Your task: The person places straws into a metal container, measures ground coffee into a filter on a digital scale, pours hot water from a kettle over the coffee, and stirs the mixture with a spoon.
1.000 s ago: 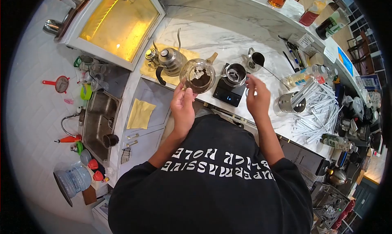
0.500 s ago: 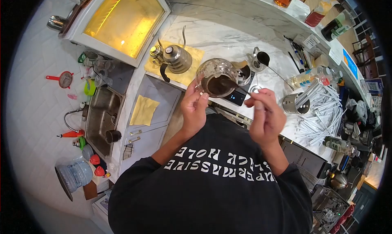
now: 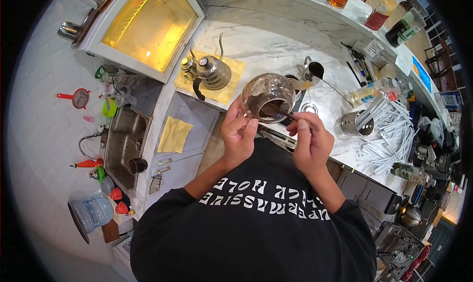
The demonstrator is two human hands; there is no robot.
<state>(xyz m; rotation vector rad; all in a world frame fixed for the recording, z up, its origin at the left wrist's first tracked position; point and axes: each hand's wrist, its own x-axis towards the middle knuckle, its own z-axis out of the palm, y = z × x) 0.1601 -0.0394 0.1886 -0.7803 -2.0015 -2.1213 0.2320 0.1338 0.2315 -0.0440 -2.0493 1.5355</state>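
Note:
A round glass pot (image 3: pixel 268 87), brown and cloudy inside, is tilted with its mouth toward me. My left hand (image 3: pixel 239 136) grips its near left side, with the thumb by the rim. In my right hand (image 3: pixel 314 136), fingers and thumb pinch the thin dark handle of a spoon (image 3: pixel 291 115). Its dark head is at the pot's mouth; I cannot make out its exact shape. Just behind the pot, a digital scale (image 3: pixel 309 108) lies on the counter, partly hidden. Near it stands a small metal pitcher (image 3: pixel 309 75) with a dark inside.
A gooseneck kettle (image 3: pixel 214 74) stands on a yellow cloth (image 3: pixel 234 77) at the left. Right of my hands are a metal cup (image 3: pixel 352 124) and a pile of white straws (image 3: pixel 387 144). A metal sink (image 3: pixel 123 149) and a lit yellow cabinet (image 3: pixel 148 31) are at the left.
The pot has shifted slightly right and tipped, so its mouth sits lower. My right hand has come nearer to it, and the spoon's head is lower in the mouth.

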